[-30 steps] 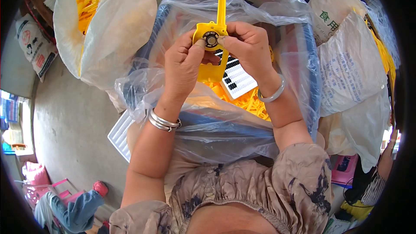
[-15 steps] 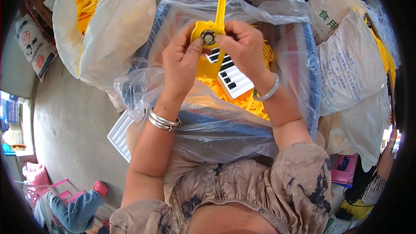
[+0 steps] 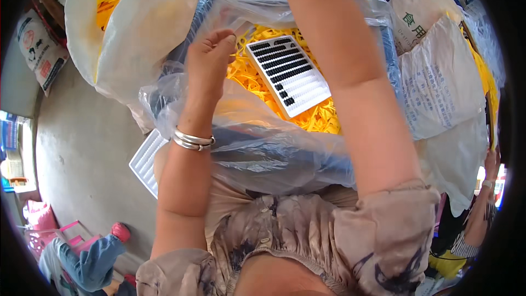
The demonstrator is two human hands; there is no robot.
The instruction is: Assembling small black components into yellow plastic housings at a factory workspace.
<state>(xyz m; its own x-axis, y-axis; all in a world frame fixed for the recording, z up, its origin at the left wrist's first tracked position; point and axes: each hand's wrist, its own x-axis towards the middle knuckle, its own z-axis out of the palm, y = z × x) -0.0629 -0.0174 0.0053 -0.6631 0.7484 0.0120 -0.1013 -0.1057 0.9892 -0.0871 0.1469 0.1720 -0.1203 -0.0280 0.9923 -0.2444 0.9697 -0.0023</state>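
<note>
Tray (image 3: 304, 94) runs upper left to lower right. Left hand (image 3: 212, 49) curled; right hand out of frame. Can't tell either grip.

Smooth plastic in the yellow strips (image 3: 248, 78) right of the left hand (image 3: 210, 53), ridged in the white tray (image 3: 305, 96) beyond. Glossy, crinkled film in the clear liner (image 3: 246, 156) below that hand; polished metal in the bangles (image 3: 192, 141) at its wrist.

smooth grey floor (image 3: 82, 148), pink chair (image 3: 86, 243), bright light at left
</note>
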